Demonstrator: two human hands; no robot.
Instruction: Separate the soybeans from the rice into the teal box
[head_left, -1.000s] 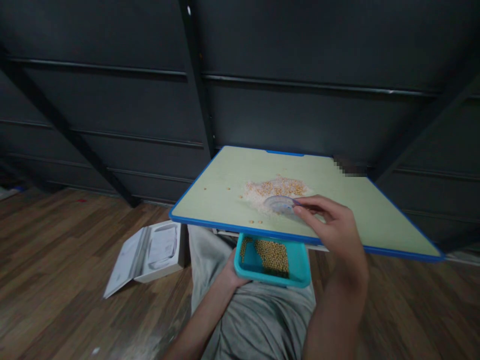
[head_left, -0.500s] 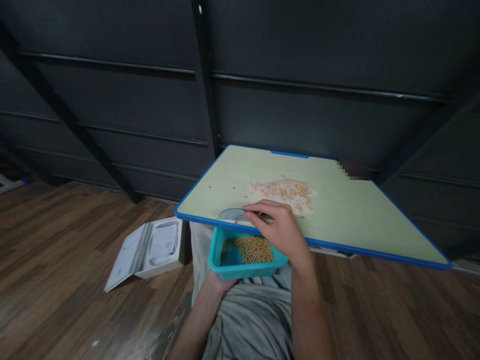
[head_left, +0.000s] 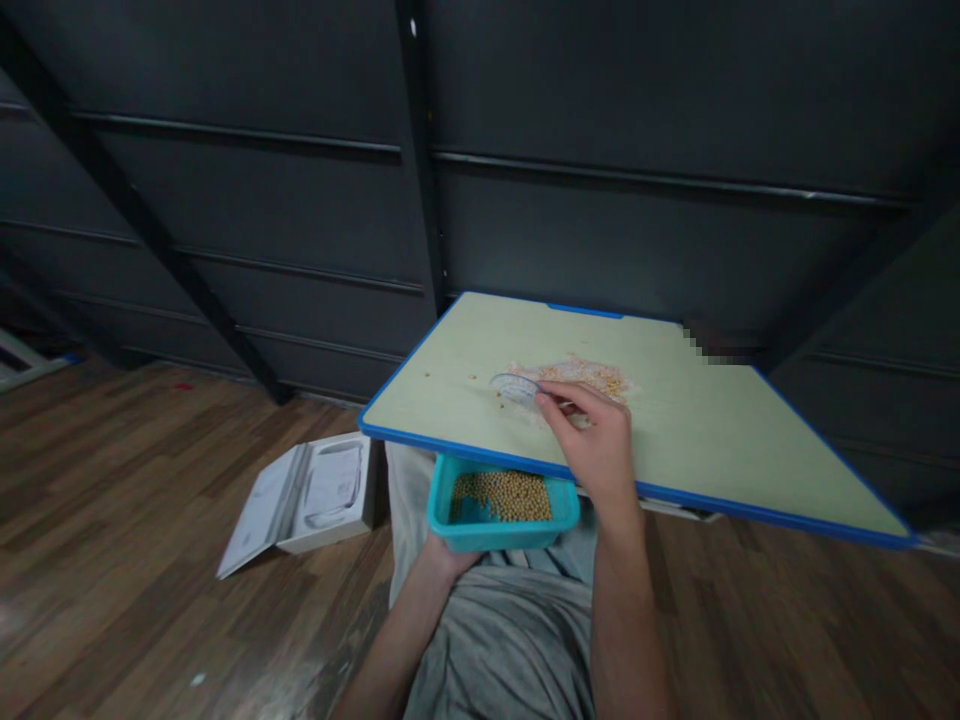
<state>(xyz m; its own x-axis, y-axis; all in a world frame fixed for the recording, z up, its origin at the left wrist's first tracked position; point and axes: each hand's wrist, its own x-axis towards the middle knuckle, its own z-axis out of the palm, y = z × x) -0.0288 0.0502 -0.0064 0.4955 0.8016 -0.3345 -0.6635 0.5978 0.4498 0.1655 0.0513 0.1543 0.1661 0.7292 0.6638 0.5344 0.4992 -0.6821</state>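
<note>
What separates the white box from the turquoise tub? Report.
In the head view, a grey-clothed leg and a sliver of floor lie between the box and the tub.

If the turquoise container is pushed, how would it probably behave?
The turquoise container looks like smooth plastic, so probably fairly stiff. Its small rounded beans lie loose, so they would likely roll. Only the left hand visibly holds it, so it might tip.

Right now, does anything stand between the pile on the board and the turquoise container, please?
Yes: the blue near edge of the board lies between them; the right hand, holding a clear curved piece, also partly hides the pile.
</note>
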